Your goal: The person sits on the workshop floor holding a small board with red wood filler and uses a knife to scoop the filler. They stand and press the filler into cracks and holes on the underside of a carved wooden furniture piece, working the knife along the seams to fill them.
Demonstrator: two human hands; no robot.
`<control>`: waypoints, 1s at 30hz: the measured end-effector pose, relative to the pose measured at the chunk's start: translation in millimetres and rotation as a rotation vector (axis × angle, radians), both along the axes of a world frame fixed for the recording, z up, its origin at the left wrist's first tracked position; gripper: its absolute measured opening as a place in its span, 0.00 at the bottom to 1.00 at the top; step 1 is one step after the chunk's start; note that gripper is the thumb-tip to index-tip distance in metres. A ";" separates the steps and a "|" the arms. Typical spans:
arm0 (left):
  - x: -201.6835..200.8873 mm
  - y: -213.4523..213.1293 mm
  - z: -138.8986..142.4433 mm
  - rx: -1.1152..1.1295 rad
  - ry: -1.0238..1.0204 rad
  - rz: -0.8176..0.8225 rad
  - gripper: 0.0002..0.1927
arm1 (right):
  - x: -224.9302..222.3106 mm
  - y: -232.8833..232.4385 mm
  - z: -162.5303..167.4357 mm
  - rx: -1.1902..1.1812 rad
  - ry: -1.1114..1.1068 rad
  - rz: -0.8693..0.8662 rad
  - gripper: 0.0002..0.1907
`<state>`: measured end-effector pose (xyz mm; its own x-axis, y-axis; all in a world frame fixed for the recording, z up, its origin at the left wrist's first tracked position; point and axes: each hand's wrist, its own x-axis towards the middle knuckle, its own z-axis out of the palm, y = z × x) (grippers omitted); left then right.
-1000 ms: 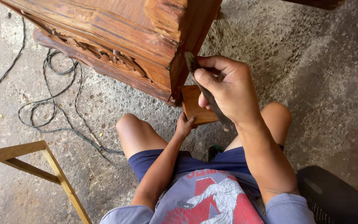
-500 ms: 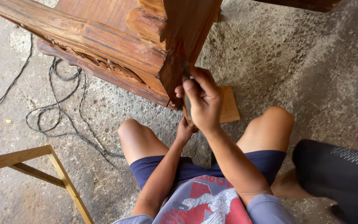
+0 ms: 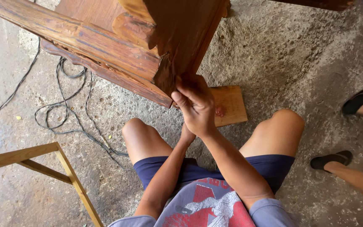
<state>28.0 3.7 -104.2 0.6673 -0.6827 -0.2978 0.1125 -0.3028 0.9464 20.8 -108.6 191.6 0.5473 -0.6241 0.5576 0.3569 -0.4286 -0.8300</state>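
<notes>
Head view showed our right hand (image 3: 196,107) pressed against the lower corner of the carved wooden cabinet (image 3: 106,46), fingers curled shut against the dark edge; whether they pinched anything we could not tell. The cabinet lay up and to the left of those fingers, its long moulded rail running diagonally from upper left down to that corner. Our left hand (image 3: 186,135) sat mostly hidden beneath the right wrist, nearer the flat board (image 3: 232,105) on the floor.
</notes>
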 end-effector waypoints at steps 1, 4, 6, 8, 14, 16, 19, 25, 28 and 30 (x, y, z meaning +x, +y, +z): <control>0.3 -0.2 -0.2 -0.024 -0.046 -0.003 0.22 | -0.7 -0.8 0.5 0.017 0.017 0.035 0.12; 1.3 -1.7 0.8 -0.024 0.212 0.089 0.26 | -2.0 -3.9 1.5 0.126 0.040 0.031 0.11; 1.0 -4.4 3.8 0.015 0.337 0.094 0.27 | -0.4 -3.8 0.6 0.263 -0.009 0.084 0.13; -0.3 -7.1 7.5 0.058 0.311 0.047 0.28 | 5.1 1.1 -1.8 0.361 -0.062 0.132 0.15; -6.0 -7.5 7.1 -0.343 0.189 0.084 0.28 | 17.8 20.1 -12.4 0.182 -0.058 0.096 0.15; -5.2 -6.2 2.7 -0.406 0.288 0.106 0.28 | 18.8 11.9 -14.5 -0.078 0.014 -0.041 0.15; -1.6 -5.3 -1.3 -0.183 0.403 0.121 0.29 | 16.9 -9.6 -14.7 -0.133 0.148 -0.102 0.06; 1.7 -5.4 4.3 0.061 0.421 0.114 0.28 | 8.3 -22.0 -16.1 -0.205 0.001 -0.096 0.08; -0.1 -7.5 11.6 0.042 0.455 0.118 0.29 | 7.8 -20.9 -18.5 -0.047 0.010 0.017 0.10; -0.6 -8.8 14.2 0.021 0.443 0.121 0.30 | 8.2 -18.5 -18.6 0.130 -0.040 0.046 0.12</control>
<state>27.4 -5.1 -90.0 0.5474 -0.5986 -0.5848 0.5403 -0.2809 0.7932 29.0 -127.1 173.0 0.5556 -0.6673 0.4960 0.4076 -0.3013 -0.8620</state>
